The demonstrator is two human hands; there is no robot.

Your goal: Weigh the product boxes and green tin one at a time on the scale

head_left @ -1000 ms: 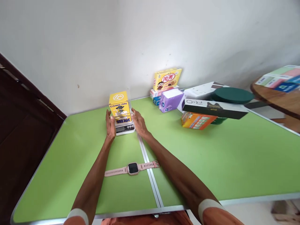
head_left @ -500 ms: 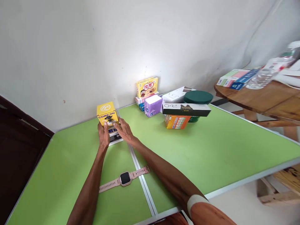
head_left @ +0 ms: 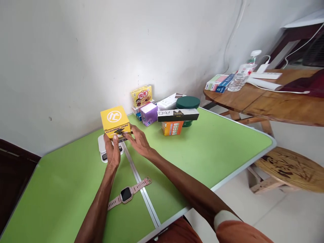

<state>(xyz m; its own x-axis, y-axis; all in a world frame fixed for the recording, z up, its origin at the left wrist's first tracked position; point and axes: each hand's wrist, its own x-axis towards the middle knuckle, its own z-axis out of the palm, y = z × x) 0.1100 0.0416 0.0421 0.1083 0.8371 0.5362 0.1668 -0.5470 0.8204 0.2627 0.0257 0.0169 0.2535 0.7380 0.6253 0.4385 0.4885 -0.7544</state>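
Observation:
A yellow box (head_left: pixel 115 120) printed "COME ON" is lifted and tipped above a small white digital scale (head_left: pixel 104 149) on the green table (head_left: pixel 215 152). My left hand (head_left: pixel 111 152) grips the box's near face, thumb up against it. My right hand (head_left: pixel 138 141) holds the box from its right side, fingers curled under its lower edge. A pink smartwatch (head_left: pixel 127 194) lies flat on the table nearer to me, between my forearms.
At the back of the table by the wall stand a yellow snack box (head_left: pixel 141 95), a purple box (head_left: pixel 149 113), an orange box (head_left: pixel 172 127), a long black-and-white box (head_left: pixel 177 115) and a dark green round tin (head_left: pixel 187 102). A wooden table (head_left: pixel 273 101) with a water bottle (head_left: pixel 240 76) and a stool (head_left: pixel 288 168) stand to the right.
Both hands closed on the yellow box and raised it off the scale, tipping its top toward me. The view swung to the right, bringing the wooden table and stool into sight.

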